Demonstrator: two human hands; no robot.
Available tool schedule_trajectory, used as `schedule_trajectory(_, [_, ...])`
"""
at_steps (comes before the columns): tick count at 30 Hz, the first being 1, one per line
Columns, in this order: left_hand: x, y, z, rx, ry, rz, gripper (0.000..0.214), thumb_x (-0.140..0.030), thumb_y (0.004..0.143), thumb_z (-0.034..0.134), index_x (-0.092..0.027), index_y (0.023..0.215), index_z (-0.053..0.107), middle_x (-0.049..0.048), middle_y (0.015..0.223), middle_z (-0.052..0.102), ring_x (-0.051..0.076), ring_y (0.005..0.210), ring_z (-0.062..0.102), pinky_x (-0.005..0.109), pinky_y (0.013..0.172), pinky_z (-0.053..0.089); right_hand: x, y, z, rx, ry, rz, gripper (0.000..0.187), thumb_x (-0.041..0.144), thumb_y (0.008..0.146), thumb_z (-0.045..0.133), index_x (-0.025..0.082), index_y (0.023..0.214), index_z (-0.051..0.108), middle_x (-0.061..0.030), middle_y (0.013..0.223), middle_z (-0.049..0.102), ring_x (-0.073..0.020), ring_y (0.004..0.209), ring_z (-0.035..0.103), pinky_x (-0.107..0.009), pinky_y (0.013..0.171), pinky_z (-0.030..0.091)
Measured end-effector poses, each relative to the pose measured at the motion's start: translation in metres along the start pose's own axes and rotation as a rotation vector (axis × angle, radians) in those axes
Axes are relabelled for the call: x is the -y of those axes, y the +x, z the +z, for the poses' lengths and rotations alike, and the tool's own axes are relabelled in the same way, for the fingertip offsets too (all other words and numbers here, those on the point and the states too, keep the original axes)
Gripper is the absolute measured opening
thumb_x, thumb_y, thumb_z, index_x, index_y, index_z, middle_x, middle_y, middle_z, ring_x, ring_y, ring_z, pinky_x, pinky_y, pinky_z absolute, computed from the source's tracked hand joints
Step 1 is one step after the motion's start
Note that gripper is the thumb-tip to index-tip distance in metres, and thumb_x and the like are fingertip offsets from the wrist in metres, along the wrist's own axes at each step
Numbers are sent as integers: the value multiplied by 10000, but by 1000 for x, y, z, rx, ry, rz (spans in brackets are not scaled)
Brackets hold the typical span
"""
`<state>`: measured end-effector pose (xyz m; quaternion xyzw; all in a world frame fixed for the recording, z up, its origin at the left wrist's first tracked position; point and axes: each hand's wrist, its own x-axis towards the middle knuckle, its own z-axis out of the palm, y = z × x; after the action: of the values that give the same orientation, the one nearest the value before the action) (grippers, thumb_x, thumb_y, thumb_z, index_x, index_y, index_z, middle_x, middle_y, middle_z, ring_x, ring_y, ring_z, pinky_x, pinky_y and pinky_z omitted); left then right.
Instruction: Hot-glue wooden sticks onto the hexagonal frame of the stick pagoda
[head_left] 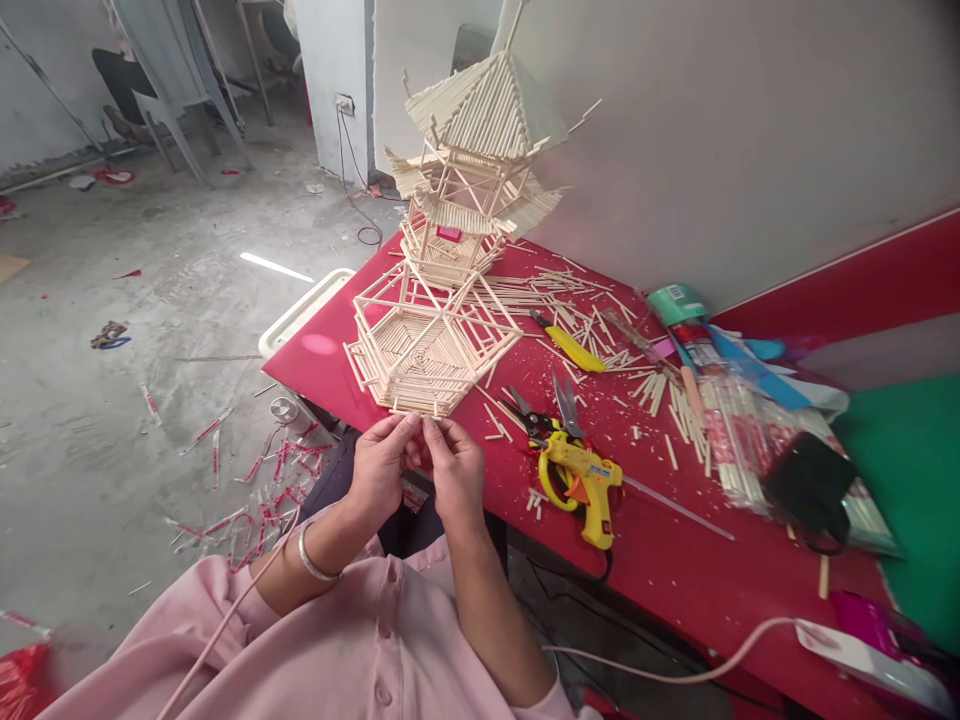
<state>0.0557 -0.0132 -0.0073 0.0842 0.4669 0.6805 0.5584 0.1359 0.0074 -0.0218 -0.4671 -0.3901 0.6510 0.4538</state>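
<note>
red table (652,590), hands (381,465) (457,475) close together

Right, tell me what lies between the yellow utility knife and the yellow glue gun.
In the head view, silver scissor blades lie between the yellow utility knife and the yellow glue gun.

Anything in the left hand (377,468) and right hand (459,468) is too small to tell, the stick tower (457,215) beyond them cut off on top.
</note>
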Motion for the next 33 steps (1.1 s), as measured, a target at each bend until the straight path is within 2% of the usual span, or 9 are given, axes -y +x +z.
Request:
schedule_trajectory(12, [6, 2, -5, 31, -8, 15, 326, -411, 641, 836, -143, 688, 657, -42, 492, 523, 57, 433, 448, 186, 440, 353, 4, -1, 2, -5, 12, 5, 300, 483, 763, 725, 189, 797, 678, 29, 634, 630, -104, 530, 516, -234, 508, 461])
schedule_trajectory(33, [3, 0, -2, 10, 0, 13, 342, -417, 608, 851, -143, 675, 658, -42, 484, 530, 58, 416, 438, 194, 428, 343, 2, -1, 2, 1, 8, -7, 314, 498, 775, 709, 190, 809, 662, 25, 643, 620, -104, 528, 507, -236, 504, 460])
